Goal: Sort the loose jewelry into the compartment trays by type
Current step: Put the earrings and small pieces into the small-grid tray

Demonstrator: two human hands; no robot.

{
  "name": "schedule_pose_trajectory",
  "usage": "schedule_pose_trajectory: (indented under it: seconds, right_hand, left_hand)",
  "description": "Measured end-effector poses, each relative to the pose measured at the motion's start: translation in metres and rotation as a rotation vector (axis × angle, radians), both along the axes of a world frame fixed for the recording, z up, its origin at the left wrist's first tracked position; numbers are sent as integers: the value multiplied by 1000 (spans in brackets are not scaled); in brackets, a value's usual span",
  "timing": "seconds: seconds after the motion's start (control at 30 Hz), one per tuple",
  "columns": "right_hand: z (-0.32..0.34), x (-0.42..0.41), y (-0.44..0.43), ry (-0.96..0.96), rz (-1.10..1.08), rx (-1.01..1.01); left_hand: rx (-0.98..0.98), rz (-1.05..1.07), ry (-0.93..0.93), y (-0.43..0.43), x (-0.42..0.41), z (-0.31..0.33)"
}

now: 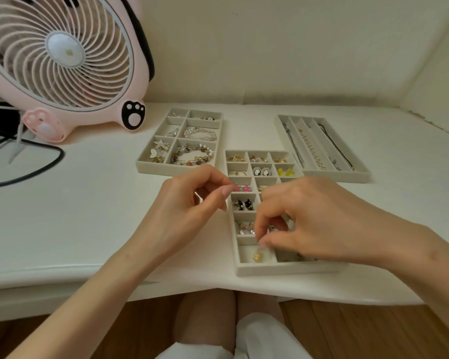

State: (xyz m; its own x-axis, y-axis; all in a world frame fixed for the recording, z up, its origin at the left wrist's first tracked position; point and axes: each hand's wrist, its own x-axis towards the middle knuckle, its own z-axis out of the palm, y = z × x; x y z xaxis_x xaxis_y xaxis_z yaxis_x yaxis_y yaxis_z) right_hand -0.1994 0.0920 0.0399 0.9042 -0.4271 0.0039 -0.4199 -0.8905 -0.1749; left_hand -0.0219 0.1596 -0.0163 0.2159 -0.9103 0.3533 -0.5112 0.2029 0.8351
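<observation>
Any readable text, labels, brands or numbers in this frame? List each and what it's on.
None readable in this view.
On the pink desk fan, the hub carries a small gold mark, too small to read.
Fan feet: black paw print and pink paw print, pictures only, no lettering.
The earring tray, bracelet tray and necklace tray show no labels.

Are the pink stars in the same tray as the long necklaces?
No, the pink stars lie in the middle tray, not the necklace tray.
</observation>
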Motion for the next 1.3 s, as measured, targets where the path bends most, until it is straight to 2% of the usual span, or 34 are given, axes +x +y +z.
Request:
schedule_pose_trajectory:
  seconds: [0.67,1.03,1.3]
  right_hand:
    - [-8,1,16,99,22,-122]
    - [-17,11,9,-55,108,-40]
    - [-13,-1,3,-132,50,35]
  left_hand:
    - [-3,-1,-3,-3,-4,3]
    - [-11,1,4,0,-4,6]
    - [-1,8,8,1,-4,6]
